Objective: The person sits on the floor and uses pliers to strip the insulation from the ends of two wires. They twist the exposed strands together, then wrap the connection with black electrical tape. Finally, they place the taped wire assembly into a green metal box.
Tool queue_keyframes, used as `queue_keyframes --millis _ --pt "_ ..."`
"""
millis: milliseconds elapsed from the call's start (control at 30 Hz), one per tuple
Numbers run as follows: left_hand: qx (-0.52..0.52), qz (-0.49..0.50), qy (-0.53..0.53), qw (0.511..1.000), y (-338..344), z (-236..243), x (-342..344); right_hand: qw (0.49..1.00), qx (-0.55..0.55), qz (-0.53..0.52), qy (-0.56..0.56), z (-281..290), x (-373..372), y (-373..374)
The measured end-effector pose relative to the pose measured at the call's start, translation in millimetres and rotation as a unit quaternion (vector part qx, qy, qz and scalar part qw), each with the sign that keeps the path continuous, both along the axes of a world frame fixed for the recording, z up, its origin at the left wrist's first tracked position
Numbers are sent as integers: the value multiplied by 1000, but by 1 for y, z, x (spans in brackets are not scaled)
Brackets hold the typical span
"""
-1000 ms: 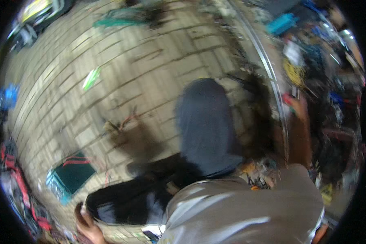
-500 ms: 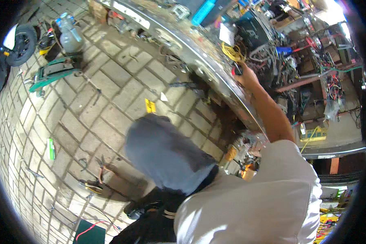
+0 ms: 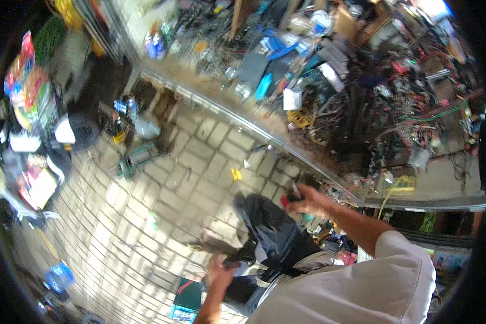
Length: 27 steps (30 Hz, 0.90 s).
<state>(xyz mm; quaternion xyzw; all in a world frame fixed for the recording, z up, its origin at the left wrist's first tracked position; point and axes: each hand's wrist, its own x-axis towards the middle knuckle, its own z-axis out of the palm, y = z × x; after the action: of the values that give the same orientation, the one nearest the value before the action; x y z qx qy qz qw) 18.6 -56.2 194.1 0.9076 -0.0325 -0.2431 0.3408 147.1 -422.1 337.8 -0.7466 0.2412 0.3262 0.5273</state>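
Note:
Over the right side of my lap, my right hand (image 3: 311,202) is closed around a small red-and-black tool (image 3: 285,201); its exact kind is blurred. My left hand (image 3: 218,271) is low beside my knee, with its fingers curled at a dark object (image 3: 232,263) that I cannot make out. Grey cloth (image 3: 270,218) covers my leg between the two hands. Beyond my right hand runs the metal-edged workbench (image 3: 237,123), with a coil of yellow cable (image 3: 301,119) on it.
Tools, wires and parts crowd the bench, among them a bright blue object (image 3: 263,86). On the paved floor (image 3: 173,183) are a green metal frame (image 3: 137,159), a clear jug (image 3: 146,127) and a yellow piece (image 3: 236,174). A dark green panel (image 3: 188,291) lies near my left forearm.
My right hand has drawn back from the bench to over my lap, keeping the red-and-black tool. My left hand has come into view. The view has swung, showing more on the left.

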Motion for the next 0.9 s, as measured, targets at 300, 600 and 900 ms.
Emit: queue_keyframes --millis 300,600,900 --pt "-302 -435 -101 842 -274 340 221 919 285 -215 -166 189 -21 -59" --pt "-460 -221 252 822 -394 353 245 902 -35 -399 -159 277 -72 -199" --pt "-310 -122 431 839 -448 279 397 263 -781 -438 -359 470 -101 -444"
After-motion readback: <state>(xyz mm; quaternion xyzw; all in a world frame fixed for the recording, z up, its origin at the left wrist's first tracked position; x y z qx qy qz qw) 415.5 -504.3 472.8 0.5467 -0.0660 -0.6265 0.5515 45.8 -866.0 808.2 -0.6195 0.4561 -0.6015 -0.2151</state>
